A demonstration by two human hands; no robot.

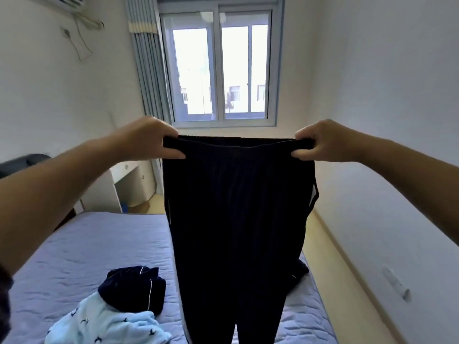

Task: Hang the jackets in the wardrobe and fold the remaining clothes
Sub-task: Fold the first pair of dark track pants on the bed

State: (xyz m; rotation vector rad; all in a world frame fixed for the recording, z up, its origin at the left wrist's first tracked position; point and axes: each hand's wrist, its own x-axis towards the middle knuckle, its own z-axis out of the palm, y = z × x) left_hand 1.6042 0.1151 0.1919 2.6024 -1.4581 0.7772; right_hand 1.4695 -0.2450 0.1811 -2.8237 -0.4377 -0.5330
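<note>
A pair of black trousers (pixel 236 219) hangs full length in front of me, held up by its waistband above the bed. My left hand (pixel 146 140) pinches the left end of the waistband. My right hand (pixel 323 142) pinches the right end. The waistband is stretched flat between them and the legs drop toward the bottom of the view. On the bed at lower left lies a dark navy garment with white piping (pixel 134 289), partly on top of a light blue fleece garment with small dark prints (pixel 104 324).
The bed with a lavender quilted cover (pixel 87 249) fills the lower half. A white desk (pixel 124 184) stands past its far left corner. A window (pixel 218 70) with a grey curtain (pixel 149 70) is straight ahead. A strip of wood floor (pixel 347 281) runs along the right wall.
</note>
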